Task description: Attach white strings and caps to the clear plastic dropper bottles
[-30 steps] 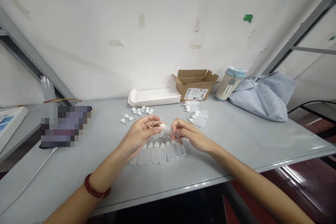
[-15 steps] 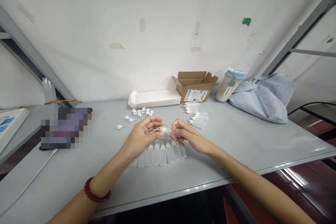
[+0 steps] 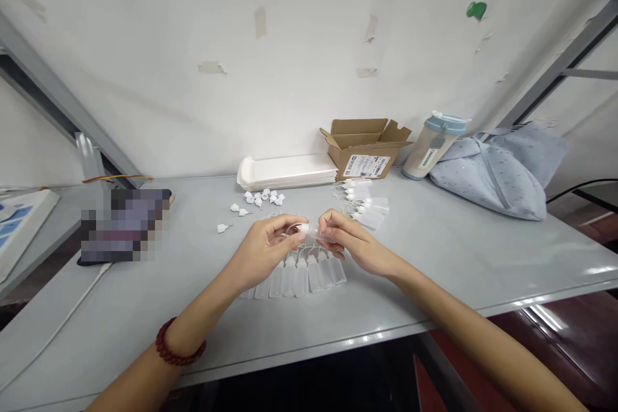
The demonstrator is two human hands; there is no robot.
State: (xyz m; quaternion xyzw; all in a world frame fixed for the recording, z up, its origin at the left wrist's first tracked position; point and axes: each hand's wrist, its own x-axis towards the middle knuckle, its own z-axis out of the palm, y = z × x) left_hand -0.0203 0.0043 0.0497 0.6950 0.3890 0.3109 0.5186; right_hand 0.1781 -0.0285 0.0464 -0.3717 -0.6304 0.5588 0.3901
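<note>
Above the grey table (image 3: 434,257), my two hands meet on one small translucent squeeze bottle (image 3: 316,232) with a white tip. My left hand (image 3: 265,248) pinches the white cap end, and a thin looped strap arches over its fingers. My right hand (image 3: 352,241) grips the bottle's body. Just below them a row of several like bottles (image 3: 302,273) lies side by side. Loose white caps (image 3: 258,199) are scattered behind my left hand, and another group of bottles (image 3: 364,203) lies behind my right hand.
A stack of white trays (image 3: 284,172), an open cardboard box (image 3: 367,148), a blue-lidded tumbler (image 3: 432,145) and a pale blue bag (image 3: 492,170) line the wall. A blurred dark object (image 3: 123,225) with a white cable sits at left. The table's front edge is near.
Both hands stay together on the same bottle, working the cap end. The view has shifted slightly, so everything sits a little higher and to the right.
</note>
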